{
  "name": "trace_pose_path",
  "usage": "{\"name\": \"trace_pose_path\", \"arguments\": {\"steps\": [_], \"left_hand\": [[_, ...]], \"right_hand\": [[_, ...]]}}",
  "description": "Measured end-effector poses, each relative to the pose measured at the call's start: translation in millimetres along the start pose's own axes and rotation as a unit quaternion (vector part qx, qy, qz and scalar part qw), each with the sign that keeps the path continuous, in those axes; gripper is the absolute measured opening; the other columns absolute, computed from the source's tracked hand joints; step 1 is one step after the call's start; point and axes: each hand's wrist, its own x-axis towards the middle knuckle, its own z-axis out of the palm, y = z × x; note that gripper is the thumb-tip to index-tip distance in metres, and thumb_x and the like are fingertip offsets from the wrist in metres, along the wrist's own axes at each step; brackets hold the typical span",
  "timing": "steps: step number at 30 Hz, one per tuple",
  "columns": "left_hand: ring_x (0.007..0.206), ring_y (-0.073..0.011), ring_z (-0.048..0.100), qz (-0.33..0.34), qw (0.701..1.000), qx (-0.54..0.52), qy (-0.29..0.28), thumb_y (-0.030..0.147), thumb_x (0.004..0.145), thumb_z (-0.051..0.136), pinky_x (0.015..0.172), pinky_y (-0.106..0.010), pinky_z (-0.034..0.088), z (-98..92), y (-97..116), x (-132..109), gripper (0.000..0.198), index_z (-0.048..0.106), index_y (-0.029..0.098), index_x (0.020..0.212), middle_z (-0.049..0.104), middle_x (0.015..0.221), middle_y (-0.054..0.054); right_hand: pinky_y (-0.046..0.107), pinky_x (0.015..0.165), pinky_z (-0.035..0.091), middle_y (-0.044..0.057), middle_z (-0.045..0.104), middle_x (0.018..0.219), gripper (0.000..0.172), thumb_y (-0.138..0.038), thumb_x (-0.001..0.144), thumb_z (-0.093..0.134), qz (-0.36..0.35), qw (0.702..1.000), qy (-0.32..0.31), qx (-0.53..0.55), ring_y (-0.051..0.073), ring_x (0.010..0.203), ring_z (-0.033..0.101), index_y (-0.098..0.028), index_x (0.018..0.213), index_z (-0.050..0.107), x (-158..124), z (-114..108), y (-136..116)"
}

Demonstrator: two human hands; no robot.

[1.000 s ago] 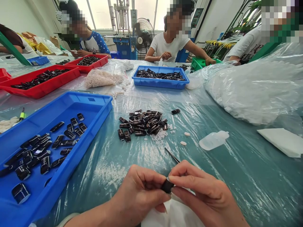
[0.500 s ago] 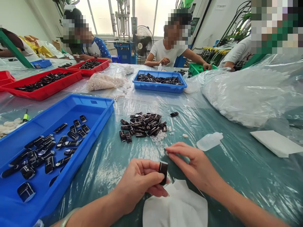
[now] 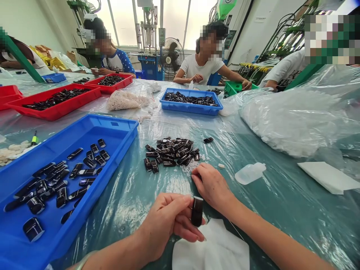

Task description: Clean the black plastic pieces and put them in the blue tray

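Observation:
My left hand (image 3: pixel 171 221) pinches a small glossy black piece (image 3: pixel 197 212), slightly curved with a pale top edge, held upright above a folded white cloth (image 3: pixel 210 249). Further forward, my right hand (image 3: pixel 210 183) touches down beside scattered small white bits (image 3: pixel 189 168). Its fingers are curled together, and whatever is between the fingertips is hidden. Just beyond lies a heap of similar black pieces (image 3: pixel 171 150), with one stray black piece (image 3: pixel 208 140) to its right. A translucent squeeze bottle (image 3: pixel 250 173) rests on its side to the right of that hand.
At left stands a large blue tray (image 3: pixel 112 150) with loose black pieces. Farther back are a smaller blue tray (image 3: pixel 191 107), red trays (image 3: pixel 53 113) and a bag of beige bits (image 3: pixel 126 100). A big plastic bag (image 3: pixel 292 116) sits right. Several people work around the table.
My right hand has moved forward and left to the white bits, its fingers now curled down. My left hand has turned the black piece slightly, still gripping it. The view has tilted up a little.

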Motion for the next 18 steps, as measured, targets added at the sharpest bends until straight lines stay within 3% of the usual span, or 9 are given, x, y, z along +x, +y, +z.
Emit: {"name": "trace_pose_path", "arguments": {"steps": [5, 11, 18], "left_hand": [[0.054, -0.0135, 0.067, -0.005, 0.999, 0.031, 0.001, 0.031, 0.074, 0.062, 0.044, -0.012, 0.047, 0.2, 1, -2, 0.025, 0.066, 0.006, 0.072, 0.069, 0.072, -0.011], [0.055, -0.0115, 0.065, -0.007, 0.997, 0.076, 0.001, 0.02, 0.063, 0.071, 0.048, -0.014, 0.048, 0.7, 1, -2, 0.02, 0.07, 0.01, 0.08, 0.068, 0.07, -0.007], [0.054, -0.0103, 0.061, -0.002, 0.995, 0.102, -0.018, 0.019, 0.061, 0.071, 0.05, -0.016, 0.047, 4.4, -2, -2, 0.015, 0.072, 0.011, 0.075, 0.065, 0.065, -0.004]], "right_hand": [[0.031, 0.066, 0.043, 0.002, 0.057, 0.073, 0.014, -0.01, 0.082, 0.049, -0.004, 0.998, 0.007, 0.06, 0.016, 0.072, 0.054, -0.015, 0.07, 0.054, -1, -2, 3], [0.027, 0.064, 0.046, 0.001, 0.062, 0.072, 0.015, -0.019, 0.086, 0.046, -0.013, 0.982, 0.016, 0.189, 0.014, 0.068, 0.057, -0.019, 0.074, 0.055, -28, -33, -3], [0.024, 0.057, 0.047, 0.002, 0.062, 0.067, 0.013, -0.021, 0.081, 0.056, 0.001, 0.92, -0.016, 0.391, 0.014, 0.063, 0.057, -0.018, 0.07, 0.062, -55, -53, -15]]}}
